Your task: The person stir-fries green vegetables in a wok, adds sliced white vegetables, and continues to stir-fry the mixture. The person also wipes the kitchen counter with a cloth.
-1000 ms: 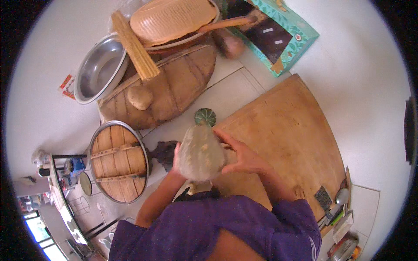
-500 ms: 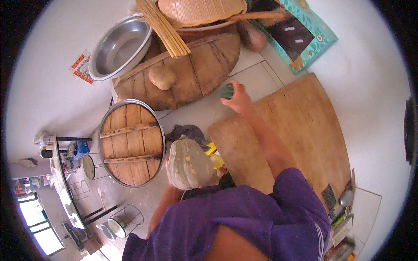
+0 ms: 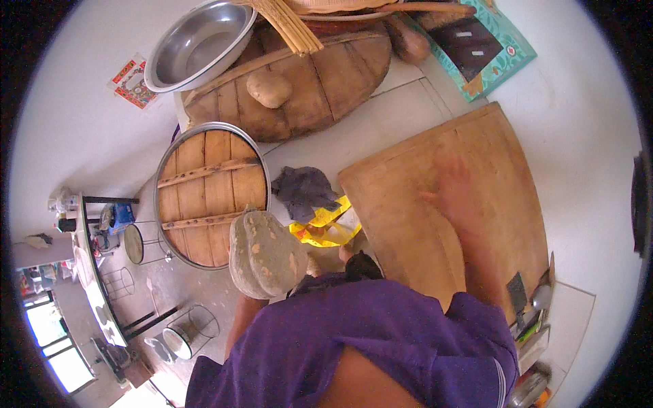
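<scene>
- Fingers of the left hand [image 3: 307, 266] are mostly hidden behind the big squash [image 3: 264, 253] it's holding up against the body, down below counter level
- right hand [image 3: 454, 194] is a total blur over the wooden cutting board [image 3: 476, 156], can't tell if its fingers are spread or curled
- squash sits just beside the round wooden lid [image 3: 207, 194]
- grey rag [image 3: 305, 192] and a yellow bag [image 3: 326, 228] lie between lid and board on the white surface [image 3: 381, 129]

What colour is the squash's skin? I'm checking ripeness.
The squash is dull grey-green with tan blotches; head view.
</scene>
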A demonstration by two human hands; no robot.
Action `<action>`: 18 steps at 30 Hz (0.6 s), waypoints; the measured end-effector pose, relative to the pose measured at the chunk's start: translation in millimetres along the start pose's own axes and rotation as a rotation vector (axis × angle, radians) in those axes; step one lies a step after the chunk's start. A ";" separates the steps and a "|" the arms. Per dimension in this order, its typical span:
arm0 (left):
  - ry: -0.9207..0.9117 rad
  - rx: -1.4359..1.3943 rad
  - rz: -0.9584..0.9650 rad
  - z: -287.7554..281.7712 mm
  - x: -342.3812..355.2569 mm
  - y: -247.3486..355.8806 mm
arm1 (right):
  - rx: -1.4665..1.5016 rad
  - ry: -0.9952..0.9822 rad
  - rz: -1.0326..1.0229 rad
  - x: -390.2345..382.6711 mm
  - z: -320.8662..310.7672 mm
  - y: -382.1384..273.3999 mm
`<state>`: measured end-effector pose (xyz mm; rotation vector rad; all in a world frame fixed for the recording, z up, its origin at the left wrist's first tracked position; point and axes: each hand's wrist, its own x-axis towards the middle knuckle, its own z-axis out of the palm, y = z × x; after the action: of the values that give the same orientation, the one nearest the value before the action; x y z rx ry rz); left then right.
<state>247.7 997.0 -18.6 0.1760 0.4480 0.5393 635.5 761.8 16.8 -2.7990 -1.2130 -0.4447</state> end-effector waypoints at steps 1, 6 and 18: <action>0.024 -0.001 -0.006 -7.0 -5.6 3.2 | 0.184 -0.080 -0.106 0.8 3.5 -28.4; 0.112 -0.004 -0.011 -28.8 -28.1 14.3 | 0.644 -0.345 -0.422 32.4 -2.2 -226.2; 0.187 0.032 -0.091 -21.2 2.9 3.0 | 1.202 -0.396 -0.373 153.9 40.6 -80.3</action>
<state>238.9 1002.1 -37.7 0.1352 0.6438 0.4615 687.1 932.5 17.0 -1.6423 -1.3804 0.6664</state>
